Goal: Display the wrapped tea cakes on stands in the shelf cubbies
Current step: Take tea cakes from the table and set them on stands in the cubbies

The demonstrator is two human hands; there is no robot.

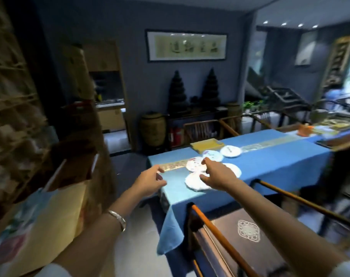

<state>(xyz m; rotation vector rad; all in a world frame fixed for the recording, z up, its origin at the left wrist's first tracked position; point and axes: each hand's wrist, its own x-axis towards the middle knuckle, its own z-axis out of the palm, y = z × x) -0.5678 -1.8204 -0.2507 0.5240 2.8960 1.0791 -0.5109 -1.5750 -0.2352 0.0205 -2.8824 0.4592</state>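
1. Paper-wrapped tea cakes [197, 181] lay flat on the blue-clothed surface [280, 160], clustered near its near-left end; about five discs visible, some overlapping at the edges.
2. R hand [214, 173] was the nearer one: its grip hovered directly over the nearest cake, thumb and fingers spread apart, nothing held. Contact w/ wrapper: can't tell, frame blurred.
3. L hand [150, 181] was beside the surface's left edge, apart from the cakes, grip loosely open, empty. Silver bangle [118, 217] on that wrist.
4. Cakes round, so no long axis; low flat discs, judged to need a rim pinch or a slide toward the edge.
5. Materials: white printed paper, prob. thin & crinkly; cloth smooth w/ a gold woven runner [176, 164].
6. Shelf cubbies [12, 100] stood far left, blurred, well apart from the cakes. Stands not made out.
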